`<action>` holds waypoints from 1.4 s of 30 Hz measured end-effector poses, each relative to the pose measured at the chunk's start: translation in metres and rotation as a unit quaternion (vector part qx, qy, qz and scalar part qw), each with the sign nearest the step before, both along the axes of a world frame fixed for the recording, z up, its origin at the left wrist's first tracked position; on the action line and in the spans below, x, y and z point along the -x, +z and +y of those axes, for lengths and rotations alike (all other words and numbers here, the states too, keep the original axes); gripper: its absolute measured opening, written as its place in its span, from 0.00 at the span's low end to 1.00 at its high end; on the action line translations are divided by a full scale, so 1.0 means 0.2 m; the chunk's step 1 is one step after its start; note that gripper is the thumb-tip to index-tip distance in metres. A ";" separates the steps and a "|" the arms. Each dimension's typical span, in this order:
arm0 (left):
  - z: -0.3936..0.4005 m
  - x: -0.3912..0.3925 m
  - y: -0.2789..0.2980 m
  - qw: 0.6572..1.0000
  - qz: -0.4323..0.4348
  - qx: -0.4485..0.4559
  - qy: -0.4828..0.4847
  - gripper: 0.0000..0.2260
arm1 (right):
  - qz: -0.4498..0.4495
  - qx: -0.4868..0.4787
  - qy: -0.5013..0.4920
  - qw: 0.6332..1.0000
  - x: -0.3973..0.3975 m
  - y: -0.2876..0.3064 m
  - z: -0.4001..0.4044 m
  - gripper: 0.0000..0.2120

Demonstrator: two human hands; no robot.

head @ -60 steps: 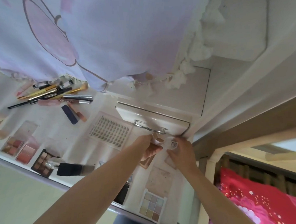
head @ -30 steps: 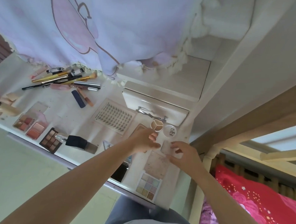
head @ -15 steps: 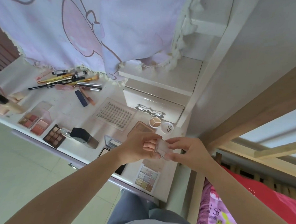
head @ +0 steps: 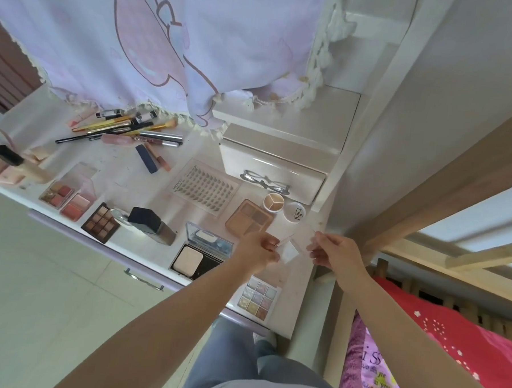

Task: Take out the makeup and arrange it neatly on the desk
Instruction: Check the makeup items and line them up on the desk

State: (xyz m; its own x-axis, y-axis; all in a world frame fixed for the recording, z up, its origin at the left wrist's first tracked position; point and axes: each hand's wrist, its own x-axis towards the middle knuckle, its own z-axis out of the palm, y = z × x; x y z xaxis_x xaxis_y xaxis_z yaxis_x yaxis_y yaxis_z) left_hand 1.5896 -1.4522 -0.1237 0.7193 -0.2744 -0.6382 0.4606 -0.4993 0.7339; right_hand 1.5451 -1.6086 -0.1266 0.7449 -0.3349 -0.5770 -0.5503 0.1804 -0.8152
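Observation:
My left hand and my right hand are raised just above the right end of the white desk. Between them they pinch a small clear plastic case with a white pad inside. The case is spread open: the left fingers hold the padded half and the right fingers hold the clear lid. Laid out on the desk are a brown four-pan palette, a round concealer pot, a white round jar, an open powder compact, a pastel palette and a lash tray.
A pile of brushes and pencils lies at the back left under a hanging lilac cloth. A foundation bottle, a nine-pan palette and blush palettes sit near the front edge. A small drawer box stands at the back right.
Both hands came away from the drawer box, picked the small clear case off the desk, lifted it and spread its two halves apart. The round pot and jar now rest on the desk.

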 end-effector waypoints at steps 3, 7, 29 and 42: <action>-0.07 -0.02 -0.07 0.997 0.002 -0.045 0.061 0.15 | 0.020 -0.016 -0.049 0.998 -0.02 -0.08 0.00 0.09; -0.13 -0.03 -0.11 0.995 -0.033 -0.091 0.025 0.17 | 0.028 -0.008 -0.066 0.997 -0.04 -0.13 0.01 0.07; -0.07 -0.08 -0.09 0.960 -0.084 -0.198 -0.179 0.19 | 0.104 0.239 0.118 0.958 0.01 -0.24 0.01 0.07; 0.28 -0.14 0.08 0.859 -0.404 -0.261 -0.174 0.12 | -0.061 0.464 0.399 0.788 -0.27 -0.14 0.26 0.15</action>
